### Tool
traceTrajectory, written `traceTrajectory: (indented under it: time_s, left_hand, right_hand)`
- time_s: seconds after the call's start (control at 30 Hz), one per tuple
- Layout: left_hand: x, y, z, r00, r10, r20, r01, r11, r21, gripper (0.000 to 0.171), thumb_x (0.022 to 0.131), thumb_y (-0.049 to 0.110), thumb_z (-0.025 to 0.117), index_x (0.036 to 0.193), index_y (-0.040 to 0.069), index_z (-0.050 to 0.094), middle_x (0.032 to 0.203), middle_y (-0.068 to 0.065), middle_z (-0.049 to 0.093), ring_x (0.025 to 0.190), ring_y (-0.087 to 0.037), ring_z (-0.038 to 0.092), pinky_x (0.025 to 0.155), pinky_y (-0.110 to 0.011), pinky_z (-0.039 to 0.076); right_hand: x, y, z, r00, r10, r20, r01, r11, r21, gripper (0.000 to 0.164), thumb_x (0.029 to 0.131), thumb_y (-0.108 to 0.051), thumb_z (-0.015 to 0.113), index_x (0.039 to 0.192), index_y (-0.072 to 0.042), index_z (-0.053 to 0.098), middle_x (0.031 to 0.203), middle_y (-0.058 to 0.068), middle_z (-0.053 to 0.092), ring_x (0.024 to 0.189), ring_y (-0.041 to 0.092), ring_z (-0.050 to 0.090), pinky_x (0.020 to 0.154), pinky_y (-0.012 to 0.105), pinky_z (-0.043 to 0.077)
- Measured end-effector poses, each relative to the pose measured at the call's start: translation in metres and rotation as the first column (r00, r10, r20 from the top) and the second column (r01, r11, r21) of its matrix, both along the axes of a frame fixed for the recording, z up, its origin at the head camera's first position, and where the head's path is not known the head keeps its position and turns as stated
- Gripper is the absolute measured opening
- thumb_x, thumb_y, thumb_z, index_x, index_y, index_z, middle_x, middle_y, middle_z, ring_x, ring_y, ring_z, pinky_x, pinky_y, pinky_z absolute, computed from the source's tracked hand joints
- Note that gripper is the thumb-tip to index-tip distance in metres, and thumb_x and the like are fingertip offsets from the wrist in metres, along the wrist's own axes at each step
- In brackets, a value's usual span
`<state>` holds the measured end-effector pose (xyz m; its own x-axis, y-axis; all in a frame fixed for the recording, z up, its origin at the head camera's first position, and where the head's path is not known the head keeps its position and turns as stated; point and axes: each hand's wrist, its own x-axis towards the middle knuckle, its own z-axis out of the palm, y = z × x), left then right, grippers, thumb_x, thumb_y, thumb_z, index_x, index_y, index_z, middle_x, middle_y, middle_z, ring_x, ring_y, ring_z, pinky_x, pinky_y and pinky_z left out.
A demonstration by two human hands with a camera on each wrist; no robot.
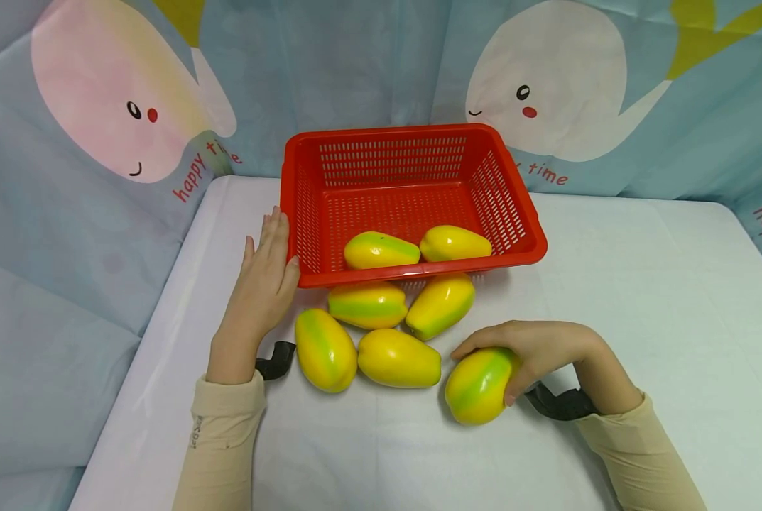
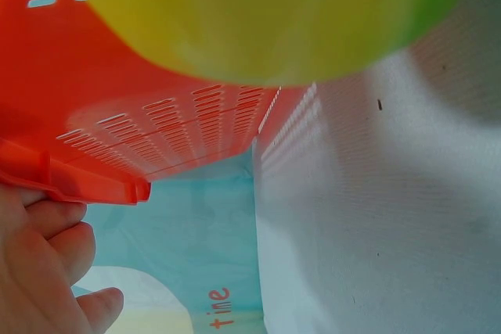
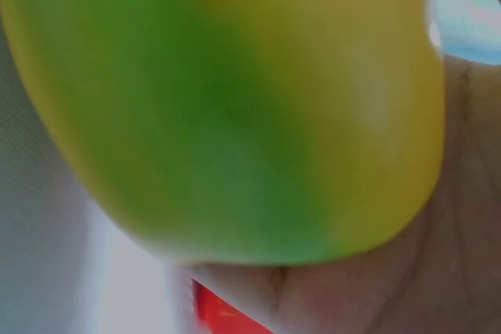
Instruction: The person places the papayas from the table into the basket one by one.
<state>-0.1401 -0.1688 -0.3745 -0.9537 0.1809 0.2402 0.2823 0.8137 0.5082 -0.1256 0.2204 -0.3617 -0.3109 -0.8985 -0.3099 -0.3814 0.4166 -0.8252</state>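
A glossy yellow papaya with a green streak lies on the table at the right front. My right hand grips it from above, fingers over the far side and thumb at the near right. It fills most of the right wrist view, with the palm close behind. My left hand rests with nearly straight fingers along the left rim of a red plastic basket. Two papayas sit inside the basket by its front wall, one greener and one mostly yellow.
Just in front of the basket lie two more papayas, a left one and a right one. Nearer me are an upright-lying papaya and a sideways one. Printed cloth hangs behind the white table.
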Motion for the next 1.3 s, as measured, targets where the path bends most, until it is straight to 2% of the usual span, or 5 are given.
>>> traceTrajectory:
  time_s: [0.4, 0.77, 1.07, 1.3]
  left_hand:
    - [0.0, 0.0, 0.001, 1.0, 0.002, 0.0, -0.002, 1.0, 0.001, 0.061, 0.098, 0.023, 0.032, 0.15, 0.0, 0.01, 0.157, -0.01, 0.008, 0.144, -0.024, 0.003, 0.114, -0.049, 0.0]
    - [0.0, 0.0, 0.001, 1.0, -0.002, -0.002, 0.002, 1.0, 0.001, 0.061, 0.098, 0.023, 0.032, 0.15, 0.0, 0.01, 0.157, -0.011, 0.008, 0.144, -0.024, 0.002, 0.113, -0.05, 0.001]
    - [0.0, 0.0, 0.0, 1.0, -0.005, -0.003, 0.005, 1.0, 0.005, 0.061, 0.098, 0.023, 0.032, 0.15, 0.0, 0.01, 0.157, -0.01, 0.007, 0.144, -0.023, 0.002, 0.114, -0.049, 0.0]
    - [0.0, 0.0, 0.0, 1.0, -0.001, 0.001, 0.001, 1.0, 0.005, 0.061, 0.098, 0.023, 0.032, 0.15, 0.001, 0.009, 0.157, -0.01, 0.007, 0.144, -0.023, 0.002, 0.114, -0.049, 0.0]
  right_hand:
    - [0.001, -0.003, 0.003, 1.0, 0.013, 0.005, -0.013, 1.0, 0.028, 0.066, 0.073, -0.022, 0.08, 0.132, -0.01, 0.052, 0.126, -0.006, 0.056, 0.108, 0.011, 0.053, 0.094, 0.031, 0.043]
    - [0.0, 0.0, 0.002, 1.0, 0.006, -0.003, -0.006, 1.0, 0.014, 0.064, 0.074, -0.022, 0.079, 0.131, -0.011, 0.052, 0.126, -0.005, 0.056, 0.107, 0.011, 0.053, 0.094, 0.03, 0.043]
    - [0.002, 0.004, 0.008, 0.998, -0.032, -0.048, 0.032, 0.999, -0.002, 0.06, 0.076, -0.02, 0.077, 0.131, -0.015, 0.052, 0.126, -0.005, 0.057, 0.108, 0.012, 0.053, 0.095, 0.03, 0.043]
    - [0.003, 0.008, 0.013, 0.994, -0.065, -0.092, 0.063, 0.998, -0.025, 0.062, 0.075, -0.021, 0.078, 0.131, -0.013, 0.052, 0.126, -0.005, 0.056, 0.109, 0.013, 0.052, 0.095, 0.029, 0.044]
